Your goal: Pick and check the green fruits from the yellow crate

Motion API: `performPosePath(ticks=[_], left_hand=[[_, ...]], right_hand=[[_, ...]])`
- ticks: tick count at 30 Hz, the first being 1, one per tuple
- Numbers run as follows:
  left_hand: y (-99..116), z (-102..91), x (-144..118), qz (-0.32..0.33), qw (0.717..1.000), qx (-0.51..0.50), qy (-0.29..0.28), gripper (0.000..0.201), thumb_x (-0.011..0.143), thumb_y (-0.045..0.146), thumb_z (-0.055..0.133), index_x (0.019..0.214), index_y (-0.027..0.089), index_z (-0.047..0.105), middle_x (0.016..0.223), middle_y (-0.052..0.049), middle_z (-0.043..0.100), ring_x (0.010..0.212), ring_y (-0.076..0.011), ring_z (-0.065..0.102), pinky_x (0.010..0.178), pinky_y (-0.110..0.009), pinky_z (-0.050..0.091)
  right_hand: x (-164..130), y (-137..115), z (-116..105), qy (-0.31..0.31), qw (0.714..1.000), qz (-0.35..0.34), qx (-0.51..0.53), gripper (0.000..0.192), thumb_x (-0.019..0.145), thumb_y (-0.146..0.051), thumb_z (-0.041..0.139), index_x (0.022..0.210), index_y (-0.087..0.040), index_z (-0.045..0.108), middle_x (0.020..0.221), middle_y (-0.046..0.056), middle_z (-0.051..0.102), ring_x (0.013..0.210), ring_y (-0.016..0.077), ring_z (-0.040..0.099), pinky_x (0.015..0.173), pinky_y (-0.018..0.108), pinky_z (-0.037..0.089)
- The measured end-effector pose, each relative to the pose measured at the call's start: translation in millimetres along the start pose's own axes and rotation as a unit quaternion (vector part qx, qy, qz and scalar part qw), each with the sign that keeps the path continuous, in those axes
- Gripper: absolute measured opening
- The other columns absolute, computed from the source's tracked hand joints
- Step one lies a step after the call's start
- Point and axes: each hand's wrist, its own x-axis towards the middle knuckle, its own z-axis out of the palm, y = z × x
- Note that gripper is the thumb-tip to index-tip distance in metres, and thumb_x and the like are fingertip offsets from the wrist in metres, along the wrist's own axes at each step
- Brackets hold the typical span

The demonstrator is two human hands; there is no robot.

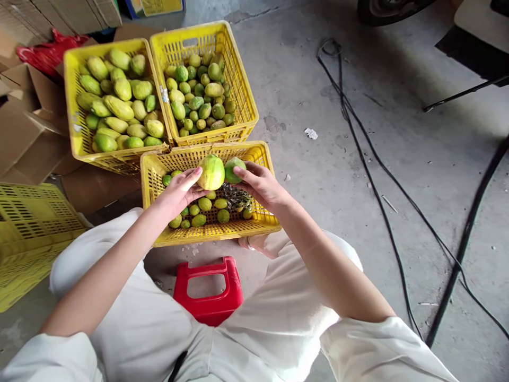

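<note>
My left hand point(183, 189) grips the larger fruit point(212, 173), my right hand point(259, 183) the smaller fruit point(234, 171), the yellow crate point(212, 235) below them. Both fruits look firm, probably bruisable; I'd cup their round sides.

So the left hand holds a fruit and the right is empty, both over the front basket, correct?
Not quite: the head view shows the right hand holding a green fruit. The left hand does hold a larger fruit, both over the front basket.
</note>
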Motion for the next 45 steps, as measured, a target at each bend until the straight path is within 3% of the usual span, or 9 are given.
performPosePath(ticks=[4,7,10,14,21,26,31,37,45], left_hand=[[0.7,-0.3,0.3,0.004,1.0,-0.019,0.009,0.034,0.097,0.031,0.098,0.124,0.018,0.082,0.147,-0.017,0.083,0.145,-0.036,0.08,0.119,-0.049,0.071],[-0.1,-2.6,2.3,0.014,0.999,-0.032,0.027,0.034,0.101,0.029,0.093,0.132,0.023,0.08,0.152,-0.014,0.082,0.145,-0.0362,0.08,0.119,-0.052,0.071],[0.4,-2.6,3.0,0.006,0.999,-0.032,0.038,0.036,0.105,0.029,0.087,0.138,0.021,0.079,0.152,-0.017,0.082,0.145,-0.0376,0.08,0.117,-0.054,0.071],[2.2,1.9,-0.8,0.0,1.0,-0.016,0.014,0.034,0.106,0.041,0.087,0.13,0.018,0.081,0.149,-0.02,0.083,0.147,-0.0398,0.079,0.115,-0.049,0.072],[-0.1,-1.6,-3.4,0.01,0.999,0.012,-0.029,0.047,0.082,0.023,0.105,0.122,0.017,0.081,0.137,-0.017,0.088,0.136,-0.0377,0.085,0.115,-0.047,0.072],[-0.3,-3.9,-3.0,-0.005,0.999,-0.023,-0.031,0.04,0.087,0.027,0.103,0.118,0.016,0.081,0.13,-0.016,0.089,0.139,-0.0365,0.083,0.118,-0.044,0.071],[0.5,0.4,-6.2,-0.003,0.999,-0.038,-0.025,0.039,0.092,0.029,0.098,0.125,0.017,0.081,0.134,-0.016,0.089,0.143,-0.0343,0.081,0.124,-0.047,0.067],[1.6,-0.2,-6.2,0.006,0.999,-0.047,-0.003,0.025,0.098,0.027,0.091,0.12,0.018,0.082,0.138,-0.016,0.087,0.141,-0.0342,0.082,0.123,-0.048,0.067],[0.9,-1.3,-0.3,-0.021,0.998,-0.061,0.016,0.044,0.103,0.038,0.084,0.141,0.017,0.077,0.145,-0.021,0.085,0.144,-0.039,0.08,0.123,-0.053,0.067]], right_hand=[[0.6,1.6,-0.7,0.029,0.999,-0.012,0.011,0.082,0.051,-0.073,0.115,0.106,-0.028,0.073,0.114,0.005,0.085,0.124,0.031,0.082,0.109,0.045,0.071],[1.5,3.0,-2.0,0.061,0.998,-0.014,-0.005,0.081,0.051,-0.072,0.116,0.1,-0.03,0.068,0.101,-0.001,0.08,0.112,0.0251,0.081,0.099,0.038,0.071],[1.8,2.9,-1.6,0.047,0.999,-0.005,-0.013,0.076,0.054,-0.076,0.113,0.095,-0.029,0.07,0.096,-0.003,0.077,0.104,0.0217,0.078,0.095,0.034,0.069],[2.6,2.0,-0.3,0.028,1.0,0.002,0.0,0.075,0.054,-0.074,0.113,0.098,-0.026,0.076,0.104,0.001,0.082,0.109,0.024,0.08,0.098,0.035,0.069],[1.4,-1.7,-1.0,-0.008,1.0,-0.011,-0.004,0.065,0.064,-0.073,0.11,0.097,-0.024,0.083,0.115,0.008,0.089,0.131,0.0326,0.08,0.117,0.046,0.068],[-0.7,-4.4,2.3,-0.016,1.0,-0.013,-0.013,0.072,0.055,-0.073,0.114,0.101,-0.026,0.084,0.125,0.008,0.089,0.135,0.0338,0.08,0.12,0.048,0.067],[1.0,-0.3,3.7,0.013,1.0,-0.015,0.016,0.082,0.05,-0.067,0.118,0.108,-0.031,0.073,0.116,0.002,0.088,0.126,0.0303,0.084,0.111,0.045,0.071],[3.5,3.9,3.7,0.006,0.999,-0.015,0.037,0.068,0.067,-0.065,0.109,0.106,-0.034,0.063,0.109,-0.002,0.084,0.117,0.03,0.087,0.101,0.047,0.074],[5.7,7.1,0.9,0.015,1.0,0.01,-0.002,0.049,0.079,-0.06,0.099,0.099,-0.03,0.066,0.1,0.0,0.079,0.11,0.0282,0.086,0.094,0.04,0.071]])
